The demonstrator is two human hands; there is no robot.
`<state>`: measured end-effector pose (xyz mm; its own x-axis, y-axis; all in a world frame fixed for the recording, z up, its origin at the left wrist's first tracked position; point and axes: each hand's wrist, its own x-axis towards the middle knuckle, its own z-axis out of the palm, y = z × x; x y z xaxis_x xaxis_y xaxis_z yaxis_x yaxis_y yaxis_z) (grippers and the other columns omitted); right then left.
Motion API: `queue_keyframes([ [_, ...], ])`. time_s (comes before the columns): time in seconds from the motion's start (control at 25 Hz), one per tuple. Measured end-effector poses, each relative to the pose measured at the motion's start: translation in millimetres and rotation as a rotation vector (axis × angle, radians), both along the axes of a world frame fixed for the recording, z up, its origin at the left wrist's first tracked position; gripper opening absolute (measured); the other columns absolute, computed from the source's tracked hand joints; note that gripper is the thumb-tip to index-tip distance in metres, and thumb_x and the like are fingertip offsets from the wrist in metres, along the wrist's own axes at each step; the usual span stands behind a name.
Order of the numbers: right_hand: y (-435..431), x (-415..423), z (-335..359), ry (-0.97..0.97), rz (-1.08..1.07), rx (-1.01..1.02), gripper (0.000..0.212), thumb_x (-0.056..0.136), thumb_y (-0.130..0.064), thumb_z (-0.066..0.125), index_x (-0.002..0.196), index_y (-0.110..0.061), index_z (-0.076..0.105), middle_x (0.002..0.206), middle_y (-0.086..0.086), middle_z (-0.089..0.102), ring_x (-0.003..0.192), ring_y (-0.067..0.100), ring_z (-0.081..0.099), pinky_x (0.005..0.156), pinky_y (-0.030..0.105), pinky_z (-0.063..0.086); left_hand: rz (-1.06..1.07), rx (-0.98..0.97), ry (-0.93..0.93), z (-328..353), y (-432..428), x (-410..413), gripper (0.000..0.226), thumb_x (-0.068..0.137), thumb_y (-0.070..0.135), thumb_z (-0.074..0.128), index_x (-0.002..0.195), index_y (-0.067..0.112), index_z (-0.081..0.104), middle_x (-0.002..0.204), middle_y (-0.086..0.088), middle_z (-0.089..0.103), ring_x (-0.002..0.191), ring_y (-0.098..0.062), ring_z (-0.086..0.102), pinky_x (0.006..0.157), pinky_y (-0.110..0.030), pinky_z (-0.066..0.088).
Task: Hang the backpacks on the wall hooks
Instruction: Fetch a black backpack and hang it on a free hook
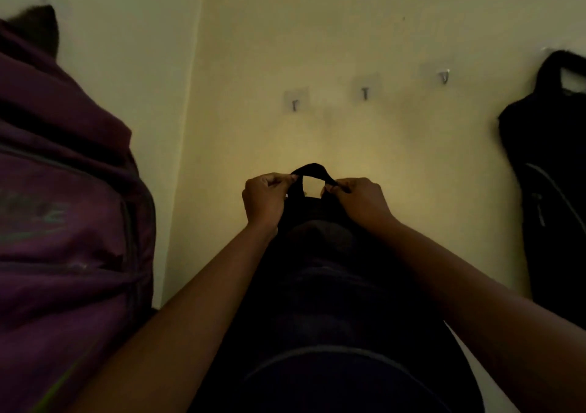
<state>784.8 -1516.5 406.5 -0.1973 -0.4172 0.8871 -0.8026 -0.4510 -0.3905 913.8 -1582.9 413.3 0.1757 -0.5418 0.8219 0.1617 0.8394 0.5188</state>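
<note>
I hold a dark backpack [329, 286] up in front of a cream wall. Its top loop [312, 170] is pinched at both ends: my left hand [264, 198] grips the left end, my right hand [361, 200] the right end. The loop sits below three bare metal hooks on clear pads: a left hook [295, 105], a middle hook [365, 93] and a right hook [445, 76]. The left hook is closest, straight above the loop. A black backpack [551, 171] hangs from its handle at the far right. A purple backpack [63, 190] hangs on the left wall.
The two walls meet in a corner [190, 95] just left of the hooks. The purple backpack bulges out close to my left forearm. The room is dim.
</note>
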Motion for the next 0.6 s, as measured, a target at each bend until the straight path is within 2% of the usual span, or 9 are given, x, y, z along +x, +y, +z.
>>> queue_keyframes([
  [0.08,-17,2,28,0.0,-0.057,-0.126,0.026,0.094,-0.022,0.048,0.095,-0.016,0.074,0.098,0.01,0.073,0.088,0.022,0.065,0.078,0.027,0.047,0.03,-0.076,0.035,32,-18,-4,0.017,0.081,0.02,0.068,0.091,0.007,0.075,0.09,-0.009,0.074,0.067,-0.008,0.059,0.07,-0.028,0.055],
  [0.2,-31,4,63,0.057,-0.138,-0.272,0.026,0.094,-0.02,0.047,0.092,-0.016,0.073,0.093,0.011,0.073,0.081,0.023,0.064,0.073,0.028,0.045,0.033,-0.171,0.069,70,-34,-9,0.016,0.083,0.021,0.066,0.091,0.01,0.075,0.09,-0.007,0.074,0.07,-0.009,0.058,0.061,-0.018,0.046],
  [0.28,-37,4,79,0.098,-0.187,-0.31,0.026,0.094,-0.02,0.047,0.093,-0.016,0.073,0.092,0.011,0.073,0.078,0.021,0.062,0.069,0.026,0.042,0.062,-0.195,0.094,87,-42,-11,0.016,0.083,0.022,0.065,0.091,0.011,0.075,0.09,-0.007,0.074,0.075,-0.013,0.06,0.062,-0.021,0.045],
  [0.4,-44,9,103,0.128,-0.214,-0.343,0.027,0.093,-0.021,0.047,0.093,-0.015,0.073,0.092,0.011,0.072,0.083,0.024,0.063,0.068,0.026,0.041,0.096,-0.236,0.131,108,-53,-9,0.017,0.083,0.023,0.064,0.091,0.012,0.075,0.092,-0.008,0.074,0.084,-0.019,0.065,0.071,-0.025,0.047],
  [0.52,-46,14,128,0.154,-0.256,-0.37,0.028,0.091,-0.02,0.047,0.092,-0.008,0.072,0.089,0.016,0.07,0.081,0.029,0.061,0.065,0.027,0.037,0.126,-0.276,0.14,134,-58,-3,0.018,0.083,0.024,0.064,0.091,0.012,0.075,0.093,-0.009,0.074,0.09,-0.024,0.066,0.075,-0.028,0.049],
  [0.6,-47,17,141,0.163,-0.28,-0.378,0.029,0.091,-0.02,0.046,0.095,-0.007,0.072,0.094,0.019,0.069,0.081,0.031,0.06,0.066,0.029,0.039,0.155,-0.296,0.121,148,-58,0,0.019,0.084,0.025,0.064,0.091,0.012,0.075,0.094,-0.009,0.074,0.092,-0.025,0.066,0.078,-0.031,0.05],
])
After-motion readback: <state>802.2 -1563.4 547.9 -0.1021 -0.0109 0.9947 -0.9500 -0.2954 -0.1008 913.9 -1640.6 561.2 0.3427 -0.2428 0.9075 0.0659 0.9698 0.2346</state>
